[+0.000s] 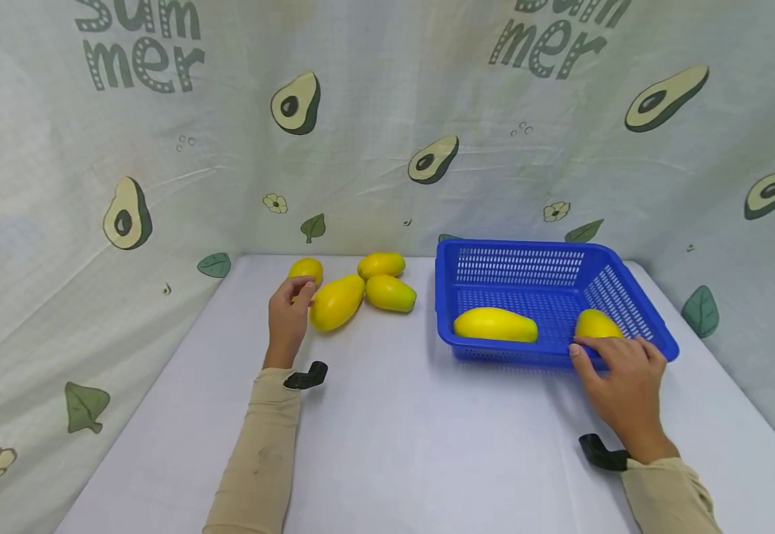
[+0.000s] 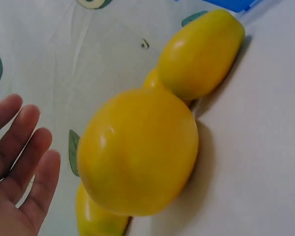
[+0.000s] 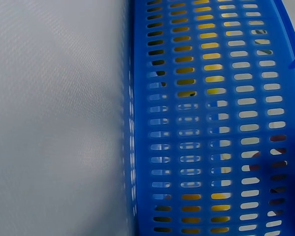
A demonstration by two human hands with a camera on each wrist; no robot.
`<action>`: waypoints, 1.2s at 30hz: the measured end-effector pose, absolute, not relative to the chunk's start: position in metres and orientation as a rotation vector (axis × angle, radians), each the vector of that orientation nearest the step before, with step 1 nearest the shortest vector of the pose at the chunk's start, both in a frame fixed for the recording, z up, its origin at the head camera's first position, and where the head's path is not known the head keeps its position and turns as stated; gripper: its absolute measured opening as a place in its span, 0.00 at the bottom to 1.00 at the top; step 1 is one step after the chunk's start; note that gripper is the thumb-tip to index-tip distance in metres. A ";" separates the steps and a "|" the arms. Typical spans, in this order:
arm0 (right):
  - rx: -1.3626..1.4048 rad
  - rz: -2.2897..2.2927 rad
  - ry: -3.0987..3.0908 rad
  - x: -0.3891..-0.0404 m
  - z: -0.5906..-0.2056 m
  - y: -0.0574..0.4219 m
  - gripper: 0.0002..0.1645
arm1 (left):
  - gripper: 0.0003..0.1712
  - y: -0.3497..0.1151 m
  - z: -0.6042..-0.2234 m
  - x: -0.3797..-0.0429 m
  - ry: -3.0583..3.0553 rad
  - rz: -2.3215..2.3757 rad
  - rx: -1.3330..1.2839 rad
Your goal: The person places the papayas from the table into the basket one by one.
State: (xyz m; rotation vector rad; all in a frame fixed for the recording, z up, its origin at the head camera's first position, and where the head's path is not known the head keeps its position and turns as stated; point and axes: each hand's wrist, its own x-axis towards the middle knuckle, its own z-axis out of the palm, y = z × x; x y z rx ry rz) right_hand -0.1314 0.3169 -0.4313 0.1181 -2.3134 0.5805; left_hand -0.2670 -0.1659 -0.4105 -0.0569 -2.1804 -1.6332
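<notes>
My left hand (image 1: 289, 311) is by the left end of a loose group of yellow papayas, fingers loosely bent. A small papaya (image 1: 305, 270) lies just beyond its fingertips, and a large papaya (image 1: 337, 302) is right beside them. In the left wrist view the spread fingers (image 2: 29, 157) are apart from the large papaya (image 2: 137, 152). My right hand (image 1: 627, 386) grips the front right rim of a blue basket (image 1: 514, 252), fingers over the wall. Inside, a papaya (image 1: 597, 324) sits by those fingers. Through the slots of the basket wall (image 3: 191, 140), parts of fingers (image 3: 254, 161) show.
Two smaller papayas, one behind (image 1: 382, 265) and one in front (image 1: 390, 294), lie right of the large one. Another long papaya (image 1: 496, 325) rests in the basket's front left. A printed cloth (image 1: 360, 193) hangs behind the white table (image 1: 427, 445).
</notes>
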 end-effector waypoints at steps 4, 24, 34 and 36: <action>0.105 0.581 -2.329 -0.131 -0.432 0.316 0.17 | 0.21 -0.171 -0.420 -0.270 -2.204 -1.616 -0.007; 0.117 0.604 -2.326 -0.133 -0.430 0.318 0.17 | 0.24 -0.174 -0.437 -0.277 -2.432 -1.606 0.022; 0.125 0.601 -2.314 -0.134 -0.431 0.320 0.17 | 0.33 -0.173 -0.443 -0.277 -2.524 -1.634 0.006; 0.114 0.607 -2.319 -0.133 -0.434 0.319 0.16 | 0.35 -0.174 -0.445 -0.276 -2.544 -1.629 0.007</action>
